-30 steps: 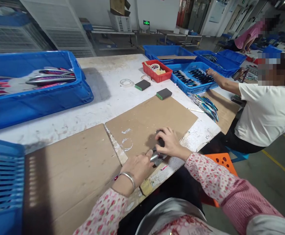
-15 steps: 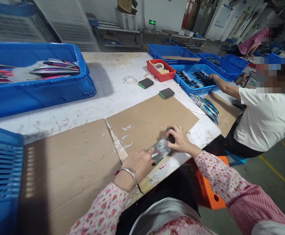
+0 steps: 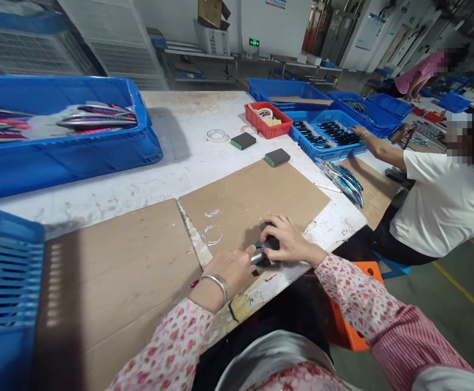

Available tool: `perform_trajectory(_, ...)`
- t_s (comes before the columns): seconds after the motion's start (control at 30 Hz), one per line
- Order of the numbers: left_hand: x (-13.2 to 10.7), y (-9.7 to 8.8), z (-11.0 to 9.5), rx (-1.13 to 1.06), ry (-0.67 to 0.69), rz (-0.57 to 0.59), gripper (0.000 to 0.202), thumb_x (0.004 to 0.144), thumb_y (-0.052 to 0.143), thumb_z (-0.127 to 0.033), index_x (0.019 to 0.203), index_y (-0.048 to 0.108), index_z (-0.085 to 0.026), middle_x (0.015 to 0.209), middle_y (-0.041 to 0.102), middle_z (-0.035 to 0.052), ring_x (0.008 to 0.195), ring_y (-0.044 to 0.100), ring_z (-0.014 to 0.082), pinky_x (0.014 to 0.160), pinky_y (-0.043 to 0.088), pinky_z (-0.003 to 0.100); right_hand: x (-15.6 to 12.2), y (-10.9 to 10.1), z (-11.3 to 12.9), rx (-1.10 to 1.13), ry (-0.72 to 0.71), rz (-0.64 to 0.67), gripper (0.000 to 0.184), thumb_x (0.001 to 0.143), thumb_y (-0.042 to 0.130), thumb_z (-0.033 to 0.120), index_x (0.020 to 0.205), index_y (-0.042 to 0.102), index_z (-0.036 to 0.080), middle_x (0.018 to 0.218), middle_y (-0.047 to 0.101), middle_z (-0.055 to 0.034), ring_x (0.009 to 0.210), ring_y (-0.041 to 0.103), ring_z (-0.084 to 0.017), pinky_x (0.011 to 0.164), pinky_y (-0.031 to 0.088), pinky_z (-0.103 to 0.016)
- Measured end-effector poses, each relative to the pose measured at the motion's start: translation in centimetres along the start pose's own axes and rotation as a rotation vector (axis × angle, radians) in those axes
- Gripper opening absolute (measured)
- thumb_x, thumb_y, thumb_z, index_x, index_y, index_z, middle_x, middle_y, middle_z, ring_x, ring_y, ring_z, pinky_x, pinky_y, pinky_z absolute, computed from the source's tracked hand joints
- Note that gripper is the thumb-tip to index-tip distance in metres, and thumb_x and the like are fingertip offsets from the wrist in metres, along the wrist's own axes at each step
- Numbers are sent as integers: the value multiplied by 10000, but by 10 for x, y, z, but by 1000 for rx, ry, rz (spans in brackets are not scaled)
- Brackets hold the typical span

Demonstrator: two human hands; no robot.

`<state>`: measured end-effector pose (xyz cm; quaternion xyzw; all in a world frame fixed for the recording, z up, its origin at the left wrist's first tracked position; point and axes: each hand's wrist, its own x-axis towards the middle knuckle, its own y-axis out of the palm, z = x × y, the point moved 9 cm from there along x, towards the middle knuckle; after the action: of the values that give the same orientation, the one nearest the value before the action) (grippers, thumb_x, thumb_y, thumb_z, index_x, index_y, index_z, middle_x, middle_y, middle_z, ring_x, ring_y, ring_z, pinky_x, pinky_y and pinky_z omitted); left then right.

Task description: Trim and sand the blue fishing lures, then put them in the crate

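Note:
My left hand (image 3: 232,274) is closed around a slim silver fishing lure (image 3: 256,256), low over the cardboard at the table's front edge. Its silver end sticks out past my thumb, and a pink-red tip shows near my wrist. In my right hand (image 3: 288,240) is a dark sanding block (image 3: 270,233), gripped between curled fingers and thumb. The block lies against or right beside the lure's silver end; my fingers partly hide the contact. Beneath them is a brown cardboard sheet (image 3: 257,195) with white marks.
Two more sanding blocks (image 3: 277,157), a tape roll (image 3: 216,135) and a red tray (image 3: 268,119) lie beyond the cardboard. A blue crate (image 3: 147,136) of lures stands left. To the right, a co-worker (image 3: 444,201) reaches into a blue basket (image 3: 314,155); loose lures (image 3: 346,182) lie nearby.
My right hand has moved left with the sanding block, onto or close against the lure's silver end. The grey flat patch under the lure is now mostly covered. My left hand stays in place.

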<state>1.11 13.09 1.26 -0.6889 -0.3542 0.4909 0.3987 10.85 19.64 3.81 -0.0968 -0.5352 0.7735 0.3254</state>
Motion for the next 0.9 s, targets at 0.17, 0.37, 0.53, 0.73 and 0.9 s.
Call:
perform_trajectory(0.17, 1, 0, 1, 14, -10, 2, 349, 885, 445, -332, 1177, 546, -171, 935, 701, 150, 866, 682, 319, 716, 514, 411, 5, 5, 10, 1, -7, 9, 220, 714, 676, 252, 912, 588, 216, 1190, 513, -54, 1103, 426, -238, 933, 343, -374)
perform_trajectory(0.37, 0, -1, 0, 15, -12, 11, 342, 884, 430, -343, 1157, 545, -173, 939, 705, 145, 867, 683, 318, 713, 510, 401, 3, 5, 9, 4, -17, 26, 211, 720, 669, 238, 911, 581, 212, 1182, 517, -59, 1108, 427, -238, 926, 347, -367)
perform_trajectory(0.53, 1, 1, -1, 36, -5, 10, 349, 884, 422, -348, 1156, 545, -167, 930, 706, 146, 856, 685, 322, 711, 516, 414, 0, 11, 19, 19, -76, 58, 226, 707, 676, 255, 914, 590, 224, 1207, 507, -52, 1111, 428, -243, 930, 341, -375)
perform_trajectory(0.73, -2, 4, -1, 73, -12, -62, 362, 892, 430, -315, 1213, 522, -174, 934, 701, 140, 840, 685, 306, 691, 513, 392, 6, -23, -22, -107, 181, -152, 182, 729, 646, 245, 903, 604, 212, 1175, 513, -74, 1095, 420, -262, 919, 346, -402)
perform_trajectory(0.9, -7, 6, -5, 87, -41, -101, 374, 904, 416, -276, 1248, 479, -144, 924, 686, 134, 815, 681, 282, 689, 502, 364, -2, -33, -28, -100, 197, -184, 204, 715, 649, 261, 905, 595, 212, 1162, 510, -71, 1107, 412, -256, 919, 350, -390)
